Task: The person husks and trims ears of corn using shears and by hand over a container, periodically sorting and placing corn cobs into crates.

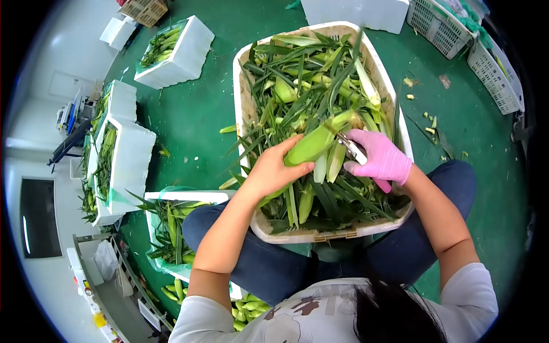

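Observation:
My bare left hand (273, 169) grips a green ear of corn (309, 147) in its husk, held at a slant above a large white crate (239, 94). In a pink glove, my right hand (382, 155) is closed around pruning shears (355, 151). The blades reach the ear near its upper right end, where brownish silk (357, 122) shows; whether they are cutting through it I cannot tell. Beneath both hands, cut leaves and husks (297, 86) fill the crate, which stands between my knees.
White foam boxes (197, 48) of corn stand to the left, and another box (217, 196) sits beside my left knee. Loose ears (249, 308) lie in the lower middle. Plastic baskets (437, 28) stand at the upper right. Scraps (433, 123) litter the green floor.

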{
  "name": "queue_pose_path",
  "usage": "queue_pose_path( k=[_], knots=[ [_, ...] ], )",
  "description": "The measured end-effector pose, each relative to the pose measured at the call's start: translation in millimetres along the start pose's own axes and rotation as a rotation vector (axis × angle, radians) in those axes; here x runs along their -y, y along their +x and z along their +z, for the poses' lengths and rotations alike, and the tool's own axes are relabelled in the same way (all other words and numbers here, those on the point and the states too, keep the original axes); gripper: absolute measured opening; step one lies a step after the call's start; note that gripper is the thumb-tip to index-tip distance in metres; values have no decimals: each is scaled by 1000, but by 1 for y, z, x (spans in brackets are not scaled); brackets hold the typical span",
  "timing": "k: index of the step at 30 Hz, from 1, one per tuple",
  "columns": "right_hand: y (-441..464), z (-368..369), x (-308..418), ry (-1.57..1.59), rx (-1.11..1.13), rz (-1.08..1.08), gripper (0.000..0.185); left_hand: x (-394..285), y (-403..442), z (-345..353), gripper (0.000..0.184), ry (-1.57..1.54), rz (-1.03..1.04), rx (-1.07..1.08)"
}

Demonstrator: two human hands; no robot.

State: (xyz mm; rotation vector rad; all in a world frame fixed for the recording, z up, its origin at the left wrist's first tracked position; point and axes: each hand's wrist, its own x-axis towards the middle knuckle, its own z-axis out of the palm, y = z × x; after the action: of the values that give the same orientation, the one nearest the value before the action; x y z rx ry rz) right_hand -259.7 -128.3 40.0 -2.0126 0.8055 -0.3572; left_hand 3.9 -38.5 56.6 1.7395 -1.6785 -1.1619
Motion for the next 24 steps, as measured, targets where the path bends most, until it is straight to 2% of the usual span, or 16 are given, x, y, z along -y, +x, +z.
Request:
queue_pose_path(
  k=[1, 4, 5, 6, 8, 10, 12, 13, 14, 16, 17, 18, 20, 22, 24],
  knots=[
    [0, -1, 9, 22, 27, 134, 35, 2, 0, 1, 78, -56, -10, -13],
    [-4, 16, 12, 632, 21, 366, 29, 3, 1, 1, 78, -109, -27, -108],
    [-6, 17, 16, 795, 19, 296, 28, 3, 3, 0, 78, -107, -25, -150],
    [-10, 13, 13, 916, 110, 301, 35, 3, 5, -1, 79, -129, -3, -202],
    [-20, 11, 18, 1036, 135, 247, 45, 3, 4, 2, 80, -177, 42, -305],
    [-23, 14, 13, 1021, 209, 228, 56, -2, 6, 2, 83, -160, 67, -303],
    [-24, 11, 25, 1031, 230, 263, 56, 2, 7, 7, 84, -97, 97, -254],
    [-23, 16, 23, 1048, 198, 226, 51, 17, 9, 12, 82, -30, 161, -183],
    [-20, 19, 18, 867, 140, 140, 39, 15, 10, 16, 81, -22, 176, -128],
    [-21, 18, 20, 918, 35, 320, 26, 16, 14, 24, 75, -326, 60, -86],
    [-22, 15, 29, 921, -32, 361, 20, 13, 16, 21, 73, -382, 30, -49],
    [-23, 13, 28, 997, -39, 333, 27, 21, 18, 23, 60, -480, -11, -102],
    [-29, 11, 36, 1054, -115, 275, 24, 27, 22, 17, 51, -772, -59, -227],
    [-32, 15, 22, 1152, 63, 261, 44, 25, 24, 5, 51, -1012, -70, -370],
    [-35, 25, 34, 1182, 108, 342, 52, 25, 24, -3, 47, -1184, -14, -538]
  ],
)
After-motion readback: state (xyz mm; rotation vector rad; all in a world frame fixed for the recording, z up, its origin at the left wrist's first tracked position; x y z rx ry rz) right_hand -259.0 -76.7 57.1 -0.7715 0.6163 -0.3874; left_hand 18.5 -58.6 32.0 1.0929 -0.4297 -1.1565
